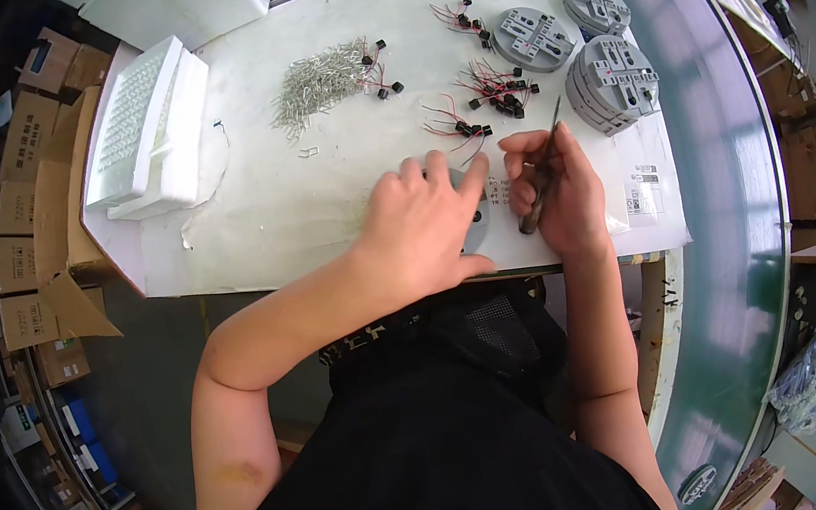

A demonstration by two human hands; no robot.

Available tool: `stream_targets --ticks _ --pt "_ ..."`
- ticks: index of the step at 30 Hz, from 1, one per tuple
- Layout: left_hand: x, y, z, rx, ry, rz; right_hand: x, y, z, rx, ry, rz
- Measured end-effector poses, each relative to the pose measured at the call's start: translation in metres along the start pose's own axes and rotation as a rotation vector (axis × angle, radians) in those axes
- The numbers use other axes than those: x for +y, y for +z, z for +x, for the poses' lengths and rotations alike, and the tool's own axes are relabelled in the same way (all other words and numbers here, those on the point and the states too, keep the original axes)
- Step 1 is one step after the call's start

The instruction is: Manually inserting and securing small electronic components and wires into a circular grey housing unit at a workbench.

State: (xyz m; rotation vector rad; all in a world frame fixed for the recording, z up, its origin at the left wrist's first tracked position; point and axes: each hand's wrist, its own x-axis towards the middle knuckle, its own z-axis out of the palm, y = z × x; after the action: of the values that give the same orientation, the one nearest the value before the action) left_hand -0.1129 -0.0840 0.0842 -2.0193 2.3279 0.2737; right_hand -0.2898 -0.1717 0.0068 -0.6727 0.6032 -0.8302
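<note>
My left hand lies palm down over a round grey disc part at the near edge of the white work surface, covering most of it. My right hand is closed around slim metal tweezers, whose tip points up and away toward the wired parts. Just beyond my fingers lie small black components with red wires, in several loose clusters.
A heap of small metal clips lies mid-table. White foam trays stand at the left. Grey round fixtures are stacked at the right, more behind. Cardboard boxes line the left; a green conveyor belt runs on the right.
</note>
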Motion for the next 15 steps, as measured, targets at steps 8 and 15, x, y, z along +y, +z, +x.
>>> stream_targets --ticks 8,15 --pt "-0.039 0.042 -0.039 0.553 0.185 -0.503 -0.031 0.009 -0.028 0.040 -0.092 -0.608" --pt "-0.049 0.089 -0.055 0.745 0.067 -0.752 -0.022 0.050 -0.031 -0.057 -0.142 -1.343"
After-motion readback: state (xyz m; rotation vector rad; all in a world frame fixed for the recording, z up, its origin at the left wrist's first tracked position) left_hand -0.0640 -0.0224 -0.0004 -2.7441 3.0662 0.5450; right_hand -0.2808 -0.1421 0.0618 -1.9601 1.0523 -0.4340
